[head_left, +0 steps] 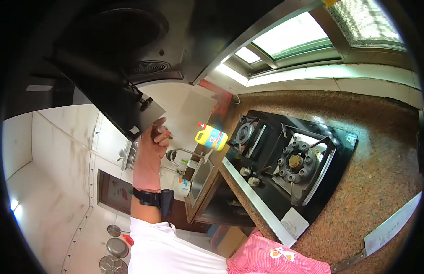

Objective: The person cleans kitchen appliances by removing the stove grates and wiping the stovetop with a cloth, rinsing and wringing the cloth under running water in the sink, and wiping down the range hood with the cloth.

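Observation:
My left hand [161,134] is raised, its arm coming up from a white sleeve with a black strap [150,198] around the wrist. Its fingers are curled closed beside the lower edge of a dark, glossy cabinet door [109,98], which stands tilted out on a metal hinge [145,104]. A small dark and reddish bit shows at the fingers, too small to name. Whether the hand grips the door edge, I cannot tell. My right hand is out of view. At the lower right, a cleaver-like knife [392,228] lies on the speckled brown countertop [378,169].
A black gas stove [262,171] is set into the countertop. Beyond it stand a yellow bottle with a red cap [212,138] and a sink [202,176] with a curved faucet [180,150]. Pans [117,247] hang on the wall. A pink checked apron [275,255] shows below.

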`<state>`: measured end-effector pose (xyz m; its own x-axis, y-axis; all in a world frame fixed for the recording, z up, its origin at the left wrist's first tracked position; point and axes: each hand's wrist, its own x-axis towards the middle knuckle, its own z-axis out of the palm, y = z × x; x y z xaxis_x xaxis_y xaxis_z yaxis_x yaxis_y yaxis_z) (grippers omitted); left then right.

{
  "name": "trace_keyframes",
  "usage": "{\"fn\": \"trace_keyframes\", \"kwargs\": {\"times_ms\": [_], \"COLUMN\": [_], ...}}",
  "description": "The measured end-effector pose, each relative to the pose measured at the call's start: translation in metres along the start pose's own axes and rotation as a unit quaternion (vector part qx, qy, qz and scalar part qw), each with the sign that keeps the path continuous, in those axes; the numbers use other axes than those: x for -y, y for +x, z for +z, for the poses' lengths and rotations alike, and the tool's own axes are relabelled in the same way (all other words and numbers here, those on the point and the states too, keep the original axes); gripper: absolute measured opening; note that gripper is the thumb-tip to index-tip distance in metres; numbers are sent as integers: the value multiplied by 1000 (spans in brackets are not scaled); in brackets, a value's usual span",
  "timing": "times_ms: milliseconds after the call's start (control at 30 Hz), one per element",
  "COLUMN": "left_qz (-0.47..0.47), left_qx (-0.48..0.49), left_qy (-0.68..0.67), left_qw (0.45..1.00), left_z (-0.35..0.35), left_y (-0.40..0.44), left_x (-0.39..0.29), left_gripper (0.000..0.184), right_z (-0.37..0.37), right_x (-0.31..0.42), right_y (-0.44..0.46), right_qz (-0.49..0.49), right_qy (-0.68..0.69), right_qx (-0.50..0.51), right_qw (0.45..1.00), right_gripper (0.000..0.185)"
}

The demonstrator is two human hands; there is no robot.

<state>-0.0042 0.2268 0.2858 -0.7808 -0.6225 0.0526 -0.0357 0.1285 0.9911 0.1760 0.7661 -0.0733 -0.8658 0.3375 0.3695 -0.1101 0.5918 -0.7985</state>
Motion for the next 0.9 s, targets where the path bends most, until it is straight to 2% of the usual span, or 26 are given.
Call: {"fn": "trace_keyframes", "kwargs": {"times_ms": [67, 267, 667, 900], "left_qz": [-8, -39, -54, -116], "left_qx": [43, 39, 144, 314], "left_qy": [-21, -98, -179, -231], "left_qw": [999, 994, 972, 914], "left_z": [-5, 1, -9, -19], "left_y": [3, -1, 12, 26], "left_x": [-2, -2, 3, 3], "left_gripper": [27, 26, 30, 30], "right_z": [1, 2, 3, 5], "right_x": [-1, -4, -5, -5], "right_y": [2, 3, 1, 1], "right_qz": [1, 4, 8, 7], "right_qy": [0, -3, -8, -15], "right_qx": [5, 15, 19, 24], "right_qw": [1000, 1000, 1000, 1000], "right_gripper": [12, 12, 13, 14]}}
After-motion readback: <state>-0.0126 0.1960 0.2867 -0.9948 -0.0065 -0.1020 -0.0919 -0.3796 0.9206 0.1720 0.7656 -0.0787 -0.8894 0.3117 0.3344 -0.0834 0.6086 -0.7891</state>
